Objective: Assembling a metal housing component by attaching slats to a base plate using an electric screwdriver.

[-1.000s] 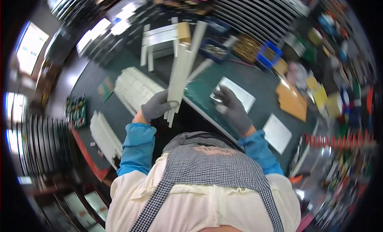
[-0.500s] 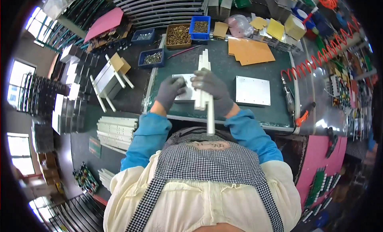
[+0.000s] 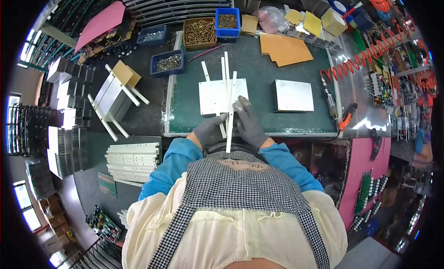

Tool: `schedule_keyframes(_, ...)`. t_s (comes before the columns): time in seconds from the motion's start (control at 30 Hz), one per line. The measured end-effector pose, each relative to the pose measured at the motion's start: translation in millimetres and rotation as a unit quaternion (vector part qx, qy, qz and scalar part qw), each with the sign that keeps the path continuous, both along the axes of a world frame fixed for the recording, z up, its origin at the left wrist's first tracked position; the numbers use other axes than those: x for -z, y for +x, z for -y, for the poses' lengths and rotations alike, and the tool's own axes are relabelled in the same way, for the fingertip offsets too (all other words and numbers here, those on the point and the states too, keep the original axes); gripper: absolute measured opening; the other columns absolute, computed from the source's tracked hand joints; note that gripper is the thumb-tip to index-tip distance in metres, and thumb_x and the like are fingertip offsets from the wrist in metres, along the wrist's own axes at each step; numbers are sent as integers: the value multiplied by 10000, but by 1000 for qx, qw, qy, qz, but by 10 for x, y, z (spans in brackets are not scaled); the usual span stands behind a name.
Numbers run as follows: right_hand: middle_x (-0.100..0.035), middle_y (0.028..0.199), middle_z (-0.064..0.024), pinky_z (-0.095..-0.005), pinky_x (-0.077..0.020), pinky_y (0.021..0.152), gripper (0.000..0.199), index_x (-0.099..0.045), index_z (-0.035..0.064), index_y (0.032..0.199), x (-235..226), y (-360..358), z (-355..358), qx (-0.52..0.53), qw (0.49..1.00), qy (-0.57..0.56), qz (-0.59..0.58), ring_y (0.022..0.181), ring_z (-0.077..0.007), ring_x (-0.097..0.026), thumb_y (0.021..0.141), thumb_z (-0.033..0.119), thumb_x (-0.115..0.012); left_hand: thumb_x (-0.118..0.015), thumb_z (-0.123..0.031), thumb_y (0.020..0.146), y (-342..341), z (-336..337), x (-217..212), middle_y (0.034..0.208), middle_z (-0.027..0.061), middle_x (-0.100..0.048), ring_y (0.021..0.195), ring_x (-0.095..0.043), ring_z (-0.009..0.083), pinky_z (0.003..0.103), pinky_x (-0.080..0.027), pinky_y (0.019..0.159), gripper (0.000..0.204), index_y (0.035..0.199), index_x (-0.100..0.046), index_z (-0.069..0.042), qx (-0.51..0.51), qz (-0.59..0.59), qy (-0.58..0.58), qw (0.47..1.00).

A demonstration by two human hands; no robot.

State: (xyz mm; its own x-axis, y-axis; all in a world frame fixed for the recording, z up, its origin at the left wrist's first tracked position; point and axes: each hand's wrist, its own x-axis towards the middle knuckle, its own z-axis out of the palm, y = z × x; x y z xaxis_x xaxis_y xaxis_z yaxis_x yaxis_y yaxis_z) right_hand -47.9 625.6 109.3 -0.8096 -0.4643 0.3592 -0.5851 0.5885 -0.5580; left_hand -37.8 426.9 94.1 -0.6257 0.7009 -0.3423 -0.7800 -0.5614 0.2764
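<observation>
The white strips (image 3: pixel 232 93) are over the silver block (image 3: pixel 212 98). My left hand (image 3: pixel 209 131) touches them, grip unclear; my right hand (image 3: pixel 250 123) has loose, half-open fingers beside them. They look light, stiff, easy to pinch midway

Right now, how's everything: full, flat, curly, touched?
White strips: fanned out
Left hand: gloved, at the strips
Right hand: gloved, at the strips
Left silver block: partly covered by strips
Right silver block: uncovered
Orange sheets: flat, overlapping
Red hose: coiled
Brown box: filled with brass-coloured pieces
</observation>
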Motion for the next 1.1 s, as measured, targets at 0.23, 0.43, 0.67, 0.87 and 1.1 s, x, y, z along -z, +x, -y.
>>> schedule_keyframes(0.23, -631, 1141, -100, -321, -504, 880, 399, -537, 8, 1285, -115, 356, -39, 170, 806, -310, 475, 1002, -196, -614, 932, 182, -603, -640, -209, 944, -84, -63, 271, 1056, 112, -671, 923, -666, 227, 380, -569, 841, 318, 1182, -591, -4, -23, -9, -138, 990)
schedule_keyframes(0.43, -657, 1055, -93, -304, -530, 789, 453, -559, -17, 1279, -16, 395, 28, 68, 748, -332, 570, 867, -155, -623, 945, 281, -623, -638, -149, 941, -71, -77, 161, 968, 97, -683, 804, -672, 202, 346, -586, 706, 242, 1137, -615, -9, -7, -60, -324, 944)
schedule_keyframes(0.67, -663, 987, -80, -291, -538, 754, 371, -607, -22, 1212, 0, 403, 7, 110, 707, -382, 585, 808, -138, -626, 940, 228, -640, -625, -133, 947, -59, 80, 181, 1060, 127, -661, 919, -667, 217, 331, -584, 787, 302, 1208, -572, 10, 1, -5, -218, 976)
schedule_keyframes(0.87, -668, 996, -60, -276, -538, 771, 333, -625, -6, 1192, 131, 294, 10, 115, 752, -384, 523, 887, -141, -637, 983, 249, -577, -617, -164, 957, -17, 102, 259, 1086, 132, -660, 897, -680, 206, 318, -599, 789, 370, 1271, -536, 15, -11, -13, -187, 982)
schedule_keyframes(1.1, -659, 1012, -100, -325, -530, 812, 410, -568, 8, 1258, 232, 213, -17, 138, 658, -452, 587, 873, -191, -635, 1008, 330, -533, -581, -203, 983, -57, 182, 51, 1127, 151, -655, 952, -684, 240, 333, -613, 775, 380, 1289, -519, 13, -32, 27, -214, 976)
